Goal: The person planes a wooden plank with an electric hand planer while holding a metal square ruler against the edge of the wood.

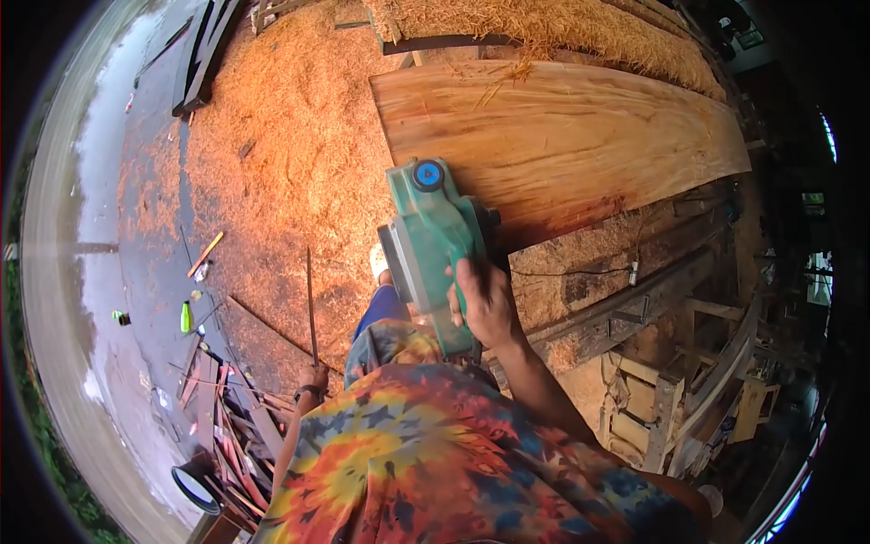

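Note:
My right hand [485, 304] is wrapped round the handle of a green electric planer [433, 238] with a blue round knob at its front. The planer is in front of my body, overlapping the near left corner of a wide wooden board [562, 136]; whether it touches the board I cannot tell. My left hand [314, 375], with a dark band at the wrist, hangs low on the left. It is closed on a thin dark strip [310, 304] that points away from me; its material is unclear.
Wood shavings [281, 118] cover the ground and lie heaped on another timber [553, 32] beyond the board. Scrap wood [236, 417] is piled at lower left, near a green bottle [186, 316]. Wooden framing [643, 399] stands at right. A cord [566, 272] runs below the board.

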